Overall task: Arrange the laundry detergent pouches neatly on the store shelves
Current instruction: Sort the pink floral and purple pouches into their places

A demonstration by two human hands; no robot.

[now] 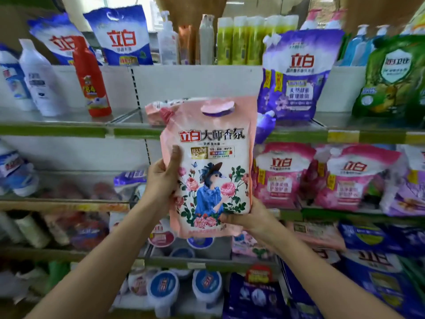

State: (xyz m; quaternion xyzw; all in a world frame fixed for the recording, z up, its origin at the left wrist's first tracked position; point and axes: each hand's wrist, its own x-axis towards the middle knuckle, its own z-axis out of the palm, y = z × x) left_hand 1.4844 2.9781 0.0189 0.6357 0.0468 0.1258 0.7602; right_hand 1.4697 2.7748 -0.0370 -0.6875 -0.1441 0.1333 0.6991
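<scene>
Pink floral detergent pouch (208, 166) is upright in both my hands, long axis vertical, held in front of the shelves. My left hand (164, 178) grips its left edge, thumb on the front. My right hand (247, 218) holds the bottom right corner, fingers curled under. The open spot on the middle shelf (128, 120) lies above and behind the pouch, by one more pink pouch (154, 113) lying there. Left hand is nearer to it. Two purple pouches (296, 74) stand just right.
</scene>
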